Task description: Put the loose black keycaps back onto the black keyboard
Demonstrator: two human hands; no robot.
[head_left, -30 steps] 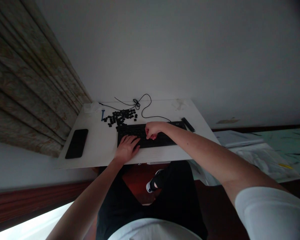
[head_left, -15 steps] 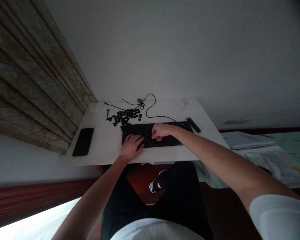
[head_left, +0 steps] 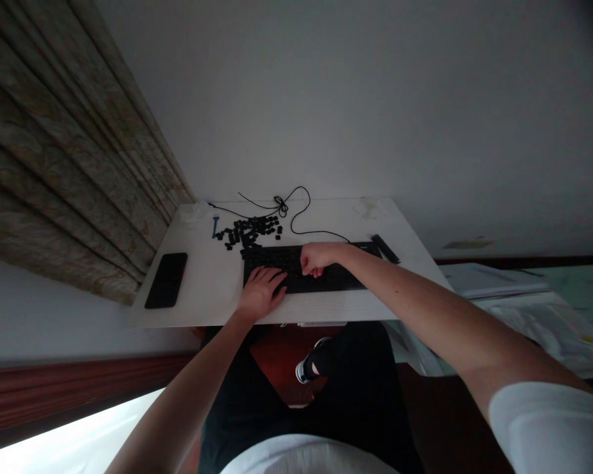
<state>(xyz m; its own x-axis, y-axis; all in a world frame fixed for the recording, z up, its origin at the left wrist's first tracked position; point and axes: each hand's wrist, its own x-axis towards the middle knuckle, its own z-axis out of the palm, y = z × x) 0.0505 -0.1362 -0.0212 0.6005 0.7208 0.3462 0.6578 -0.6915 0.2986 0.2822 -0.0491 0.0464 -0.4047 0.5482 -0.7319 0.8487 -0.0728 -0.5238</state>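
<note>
A black keyboard (head_left: 336,280) lies near the front of the white desk. My left hand (head_left: 261,293) rests on its left part, palm down, with the fingers spread and nothing held. Over the keyboard's middle, my right hand (head_left: 316,259) is closed, fingertips pointing down at the keys; anything between them is too small or hidden to make out. Behind the keyboard's left end lies a pile of loose black keycaps (head_left: 250,230). A blue tool (head_left: 215,227) is at the left of the pile.
A black phone (head_left: 167,280) lies on the desk (head_left: 212,289) at the left. The keyboard's cable (head_left: 310,197) loops behind it. A dark bar (head_left: 386,249) lies beside its right end. Clear plastic (head_left: 195,211) sits at the back left corner, near the curtain (head_left: 79,131).
The whole view has shifted very slightly. Both hands keep nearly the same places on the keyboard.
</note>
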